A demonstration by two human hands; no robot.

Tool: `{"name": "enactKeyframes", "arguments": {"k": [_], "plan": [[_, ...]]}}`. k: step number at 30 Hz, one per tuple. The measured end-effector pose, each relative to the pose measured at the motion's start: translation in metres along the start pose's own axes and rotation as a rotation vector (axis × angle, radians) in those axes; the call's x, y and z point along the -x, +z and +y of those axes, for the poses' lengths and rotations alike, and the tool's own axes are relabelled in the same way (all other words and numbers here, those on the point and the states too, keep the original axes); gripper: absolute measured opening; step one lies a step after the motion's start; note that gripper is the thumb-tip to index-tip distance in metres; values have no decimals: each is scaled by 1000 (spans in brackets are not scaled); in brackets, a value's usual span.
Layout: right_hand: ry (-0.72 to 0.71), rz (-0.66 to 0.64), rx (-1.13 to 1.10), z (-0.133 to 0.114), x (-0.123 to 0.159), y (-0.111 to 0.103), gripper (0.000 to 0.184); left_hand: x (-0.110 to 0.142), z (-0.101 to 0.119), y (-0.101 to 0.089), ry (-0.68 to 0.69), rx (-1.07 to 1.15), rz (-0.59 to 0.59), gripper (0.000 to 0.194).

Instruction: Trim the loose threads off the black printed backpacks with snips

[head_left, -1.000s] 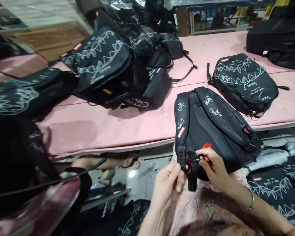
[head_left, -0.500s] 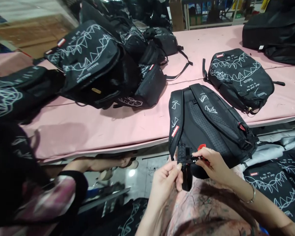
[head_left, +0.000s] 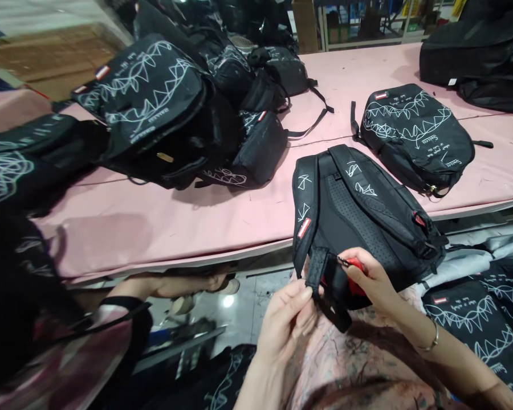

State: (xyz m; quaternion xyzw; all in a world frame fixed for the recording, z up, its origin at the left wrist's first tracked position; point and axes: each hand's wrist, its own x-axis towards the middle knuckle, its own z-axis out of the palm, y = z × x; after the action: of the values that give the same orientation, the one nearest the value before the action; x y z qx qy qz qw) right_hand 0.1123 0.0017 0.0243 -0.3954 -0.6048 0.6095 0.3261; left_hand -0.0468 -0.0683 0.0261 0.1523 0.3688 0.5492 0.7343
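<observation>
Where the pink worktop (head_left: 196, 228) spans the frame, its front edge rises from the lower left to the right border. A broad strip of pink surface lies between that edge and the pile of black bags (head_left: 154, 102) in the upper left; a second strip separates the pile from the bags at centre right.

Another person (head_left: 117, 319) occupies the lower left, below the front edge. Tiled floor (head_left: 248, 302) shows between this person and the wearer.

The backpack (head_left: 354, 205) is located right of centre, back panel and shoulder straps facing up. Its upper end rests on the worktop; its lower part projects past the front edge toward the wearer. Its long axis runs diagonally from upper left to lower right, with the top end, where the straps converge, pointing to the upper left.

A patterned bag (head_left: 414, 131) lies flat just beside it, above and to the right.

The left hand (head_left: 288, 313) pinches the end of a short black strap (head_left: 318, 270) at the backpack's near left corner. The right hand (head_left: 370, 276) is closed around a red item (head_left: 355, 265). A dark tip projects from the fingers toward the strap, apart from it.
</observation>
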Motion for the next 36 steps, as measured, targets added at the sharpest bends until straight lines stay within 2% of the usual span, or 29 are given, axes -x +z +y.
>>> {"name": "enactKeyframes", "arguments": {"k": [3, 5, 7, 9, 11, 14, 16, 17, 20, 23, 25, 27, 32, 36], "plan": [[203, -150, -321, -2, -5, 7, 38, -4, -4, 3, -164, 208, -250, 16], [291, -146, -399, -5, -10, 12, 35, -5, -10, 5, -232, 200, -293, 19], [350, -43, -395, -9, -13, 15, 31, -5, -17, 7, -187, 62, -160, 26], [379, 60, -372, -12, -15, 16, 30, -4, -23, 7, -18, -208, 67, 34], [376, 99, -347, -15, -16, 16, 31, -4, -28, 4, 197, -528, 237, 40], [354, 110, -286, -16, -15, 14, 31, -5, -31, -1, 448, -845, 281, 30], [343, 90, -223, -14, -15, 12, 30, -5, -29, -2, 493, -877, 287, 20], [324, 76, -172, -13, -14, 11, 29, -5, -28, -2, 461, -854, 279, 17], [183, 74, 122, -8, -11, 6, 31, -4, -23, 1, 270, -721, 254, 23], [-153, 187, 497, -3, -7, -2, 31, -3, -20, 5, 123, -561, 391, 33], [-425, 243, 686, 0, -4, -9, 20, -4, -17, 8, 101, -484, 502, 37], [-604, 232, 819, 3, -2, -17, 15, -5, -15, 11, 127, -441, 529, 34], [-711, 117, 925, 8, 0, -35, 16, -6, -17, 8, 161, -402, 469, 29], [-690, 42, 906, 8, 0, -39, 17, -6, -20, 3, 143, -403, 453, 29]]}}
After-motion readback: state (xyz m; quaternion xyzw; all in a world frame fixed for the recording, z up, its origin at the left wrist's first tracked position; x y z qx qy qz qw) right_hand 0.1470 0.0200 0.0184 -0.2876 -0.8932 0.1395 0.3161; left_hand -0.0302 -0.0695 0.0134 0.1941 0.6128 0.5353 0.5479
